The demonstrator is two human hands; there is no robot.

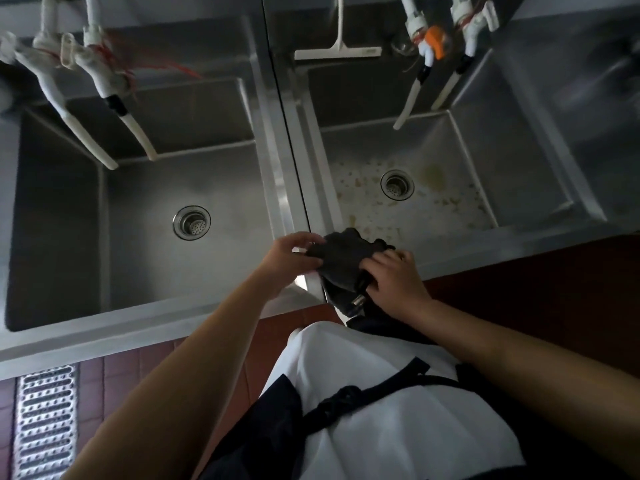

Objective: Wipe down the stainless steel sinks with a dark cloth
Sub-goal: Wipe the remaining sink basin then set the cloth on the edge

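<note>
Two stainless steel sinks stand side by side. The left sink (145, 258) looks clean around its drain (191, 223). The right sink (446, 188) has yellowish stains spread over its floor around its drain (397, 185). A dark cloth (341, 258) is bunched over the front rim where the two sinks meet. My left hand (289, 259) pinches the cloth's left edge. My right hand (394, 278) grips its right side, and part of the cloth hangs down below it.
White taps (104, 95) hang over the left sink, and more white taps (420, 74) with an orange piece over the right. A white squeegee (337, 51) rests on the back ledge. A metal floor grate (45, 420) lies at the lower left in red tiles.
</note>
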